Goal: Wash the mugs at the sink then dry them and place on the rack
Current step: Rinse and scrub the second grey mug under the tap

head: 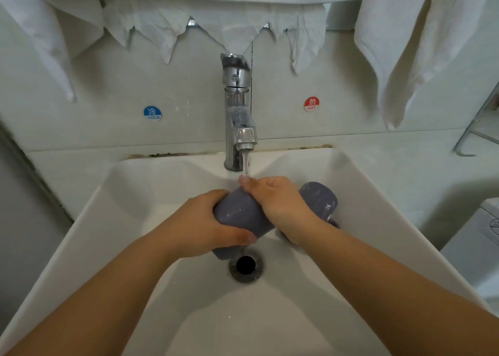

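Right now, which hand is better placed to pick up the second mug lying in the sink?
Probably right. The right hand lies directly beside the second mug, while the left hand grips the first mug under the running tap.

Mid-frame, the left hand [208, 220] grips a grey-purple mug [243, 218] over the sink [113, 220], the right hand [275, 201] on its upper end under the running tap [239, 107]. A second mug [321, 199] lies just right.
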